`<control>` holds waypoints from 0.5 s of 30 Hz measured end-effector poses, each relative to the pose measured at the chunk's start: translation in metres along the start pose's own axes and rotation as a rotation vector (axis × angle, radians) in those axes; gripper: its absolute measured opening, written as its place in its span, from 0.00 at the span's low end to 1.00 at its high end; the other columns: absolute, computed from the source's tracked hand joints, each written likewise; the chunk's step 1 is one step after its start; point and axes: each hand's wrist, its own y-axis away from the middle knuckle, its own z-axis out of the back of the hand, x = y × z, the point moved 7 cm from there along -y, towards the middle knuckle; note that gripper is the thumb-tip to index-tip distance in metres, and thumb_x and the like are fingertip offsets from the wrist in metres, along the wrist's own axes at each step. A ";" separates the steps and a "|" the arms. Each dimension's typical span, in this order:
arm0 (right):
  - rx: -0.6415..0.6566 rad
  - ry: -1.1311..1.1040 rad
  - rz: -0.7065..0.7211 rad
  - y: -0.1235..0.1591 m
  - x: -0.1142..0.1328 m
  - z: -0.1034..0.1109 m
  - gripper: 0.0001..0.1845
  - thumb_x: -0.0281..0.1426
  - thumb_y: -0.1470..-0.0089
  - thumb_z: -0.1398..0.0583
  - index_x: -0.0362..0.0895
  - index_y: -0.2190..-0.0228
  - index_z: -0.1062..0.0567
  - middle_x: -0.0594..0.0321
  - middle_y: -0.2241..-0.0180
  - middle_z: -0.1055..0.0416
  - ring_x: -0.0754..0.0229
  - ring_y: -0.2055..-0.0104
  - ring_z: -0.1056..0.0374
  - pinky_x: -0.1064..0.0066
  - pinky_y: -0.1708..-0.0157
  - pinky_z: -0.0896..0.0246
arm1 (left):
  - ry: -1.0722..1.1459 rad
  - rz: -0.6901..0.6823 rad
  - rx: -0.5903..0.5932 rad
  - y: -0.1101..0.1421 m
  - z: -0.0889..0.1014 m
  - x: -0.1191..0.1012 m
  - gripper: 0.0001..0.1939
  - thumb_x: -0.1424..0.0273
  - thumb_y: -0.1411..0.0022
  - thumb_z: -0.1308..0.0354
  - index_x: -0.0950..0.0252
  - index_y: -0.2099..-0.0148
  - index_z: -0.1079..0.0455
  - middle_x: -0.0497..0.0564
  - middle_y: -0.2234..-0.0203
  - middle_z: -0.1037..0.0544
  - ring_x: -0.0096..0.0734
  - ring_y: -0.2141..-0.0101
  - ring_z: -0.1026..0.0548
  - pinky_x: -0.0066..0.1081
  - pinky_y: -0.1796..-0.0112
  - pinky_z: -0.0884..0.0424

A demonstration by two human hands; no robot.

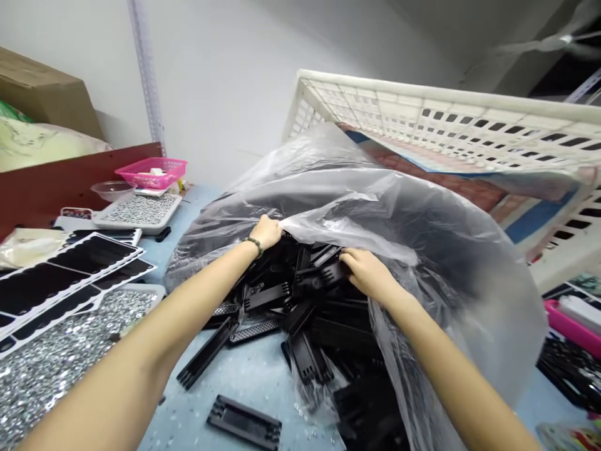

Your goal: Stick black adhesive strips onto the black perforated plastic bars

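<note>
Taking the middle of my view as the clock's centre, I have the clear plastic bag open with its mouth toward me, its bulk arching from 9 o'clock over to 4. My left hand, just off centre toward 9 o'clock, pinches the bag's edge. My right hand, toward 4 o'clock, has its fingertips at the black parts in the mouth; I cannot tell whether they grip one.

I judge the work partly done: the bag is open, and a jumbled heap of parts lies from the centre down past 5 o'clock, some of it out on the blue bench. One long bar slants out between 7 and 8 o'clock; a flat part lies apart near 7. Dark shapes show through the film, so more seem left inside, how many I can't say. Nothing in the heap looks sorted.
</note>
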 end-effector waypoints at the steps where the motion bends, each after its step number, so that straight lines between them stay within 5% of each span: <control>1: -0.026 -0.018 0.093 0.001 0.016 0.008 0.23 0.20 0.49 0.45 0.43 0.52 0.28 0.54 0.50 0.32 0.51 0.46 0.37 0.55 0.42 0.46 | -0.007 0.021 -0.021 -0.002 0.005 0.001 0.18 0.69 0.39 0.54 0.73 0.61 0.25 0.65 0.58 0.25 0.46 0.55 0.26 0.40 0.49 0.35; 4: -0.064 -0.078 0.245 -0.011 0.040 0.025 0.22 0.25 0.40 0.50 0.52 0.47 0.32 0.63 0.50 0.31 0.58 0.46 0.37 0.61 0.40 0.48 | -0.007 0.040 -0.030 -0.004 0.013 -0.004 0.19 0.71 0.38 0.56 0.74 0.57 0.26 0.63 0.62 0.23 0.44 0.57 0.25 0.38 0.52 0.32; 6: -0.136 -0.024 -0.030 -0.036 0.007 0.033 0.21 0.26 0.40 0.48 0.51 0.47 0.32 0.62 0.50 0.31 0.57 0.47 0.36 0.58 0.42 0.45 | -0.003 0.009 0.006 0.003 0.013 -0.014 0.22 0.71 0.39 0.51 0.73 0.45 0.33 0.61 0.58 0.23 0.40 0.56 0.25 0.34 0.53 0.31; 8: -0.237 0.012 -0.300 -0.055 -0.036 0.039 0.25 0.23 0.44 0.45 0.39 0.44 0.36 0.45 0.43 0.39 0.41 0.40 0.45 0.40 0.43 0.51 | -0.018 -0.035 0.047 0.022 0.014 -0.023 0.35 0.71 0.43 0.45 0.74 0.35 0.48 0.63 0.49 0.28 0.41 0.50 0.28 0.34 0.49 0.33; 10: -0.292 0.032 -0.445 -0.064 -0.061 0.035 0.31 0.25 0.47 0.41 0.32 0.42 0.40 0.37 0.39 0.48 0.33 0.37 0.53 0.36 0.45 0.52 | -0.048 -0.091 0.059 0.055 0.020 -0.029 0.42 0.71 0.44 0.43 0.74 0.32 0.57 0.65 0.41 0.38 0.42 0.41 0.37 0.37 0.42 0.39; 12: -0.349 0.040 -0.369 -0.061 -0.048 0.028 0.31 0.27 0.46 0.42 0.32 0.42 0.40 0.39 0.38 0.50 0.36 0.36 0.53 0.41 0.43 0.50 | -0.079 -0.177 0.063 0.105 0.029 -0.031 0.37 0.73 0.41 0.46 0.69 0.32 0.54 0.60 0.37 0.44 0.38 0.38 0.44 0.37 0.38 0.47; 15: -0.394 -0.062 -0.035 -0.030 0.024 0.014 0.22 0.28 0.40 0.46 0.37 0.45 0.35 0.48 0.44 0.37 0.50 0.43 0.40 0.57 0.44 0.41 | -0.180 -0.357 0.232 0.207 0.025 -0.025 0.25 0.70 0.37 0.49 0.65 0.38 0.41 0.58 0.42 0.37 0.39 0.42 0.37 0.40 0.41 0.39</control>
